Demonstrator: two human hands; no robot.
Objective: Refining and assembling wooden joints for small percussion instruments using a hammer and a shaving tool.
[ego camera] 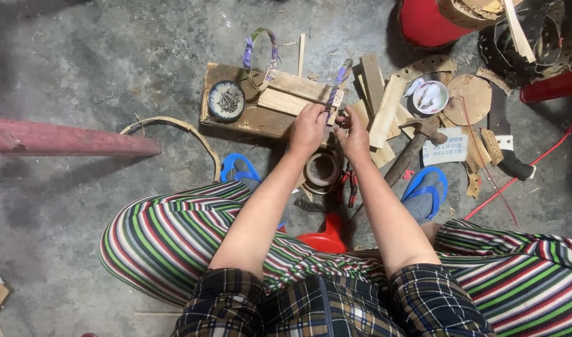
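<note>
My left hand (308,128) and my right hand (354,136) meet over a wooden board (248,118) on the concrete floor. Both pinch a thin strip (338,82) wrapped in purple and grey, which rises from between the fingers toward the far side. Light wooden slats (293,93) lie on the board under the hands. A roll of brown tape (323,169) sits just below my hands, between my feet in blue sandals (239,166).
A round dish of nails (226,100) rests on the board's left end. A hammer (411,150), red-handled pliers (348,185), a white bowl (430,96), a saw (502,134), wood scraps and a red cable (536,159) lie right. A red pipe (67,141) lies left.
</note>
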